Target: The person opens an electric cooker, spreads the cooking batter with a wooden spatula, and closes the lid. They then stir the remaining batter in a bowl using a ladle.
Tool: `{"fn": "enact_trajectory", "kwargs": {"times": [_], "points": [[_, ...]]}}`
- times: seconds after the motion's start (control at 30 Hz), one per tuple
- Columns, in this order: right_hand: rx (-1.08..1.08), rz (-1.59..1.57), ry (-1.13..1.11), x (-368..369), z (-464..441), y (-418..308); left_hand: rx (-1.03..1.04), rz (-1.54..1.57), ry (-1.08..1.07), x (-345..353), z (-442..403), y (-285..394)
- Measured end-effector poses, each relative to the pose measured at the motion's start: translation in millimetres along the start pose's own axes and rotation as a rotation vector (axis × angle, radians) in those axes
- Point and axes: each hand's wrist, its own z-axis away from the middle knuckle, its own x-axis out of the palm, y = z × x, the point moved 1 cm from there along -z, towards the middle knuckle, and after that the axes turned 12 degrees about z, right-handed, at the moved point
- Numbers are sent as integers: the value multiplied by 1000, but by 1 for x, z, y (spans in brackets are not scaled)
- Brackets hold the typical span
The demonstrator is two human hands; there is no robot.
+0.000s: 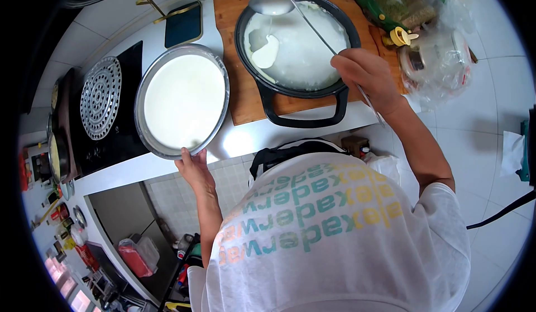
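White shirt [340, 239] is seen closest. By the left hand [194, 169], the pan [139, 108] just ahead is gripped at its rim, maybe for steadiness. By the right hand [368, 75], the ladle [271, 3] is held over the pot [353, 37], likely so drips are caught.

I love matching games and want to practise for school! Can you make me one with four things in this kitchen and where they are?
1. Left hand
2. Right hand
3. Black pot
4. Metal disc with holes

A. On the wooden board
B. Holding the ladle
C. On the black cooktop
D. At the rim of the basin

Pairs: 1-D, 2-B, 3-A, 4-C
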Motion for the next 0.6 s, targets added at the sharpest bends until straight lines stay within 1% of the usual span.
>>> {"fn": "enact_trajectory", "kwargs": {"times": [0.17,0.27,0.37,0.4,0.5,0.6], "points": [[48,20,-34,10,-6,-2,-7,9,9,-1,0,0],[192,-85,-6,16,-9,4,-3,15,17,-1,1,0],[680,-461,192,35,-9,7,1,26,9,1,3,1],[910,-621,238,34,-13,10,0,28,5,1,3,2],[1282,-968,418,43,-9,35,-12,39,-10,0,4,2],[1389,-1157,403,51,-11,27,-17,47,-14,-4,0,0]]}}
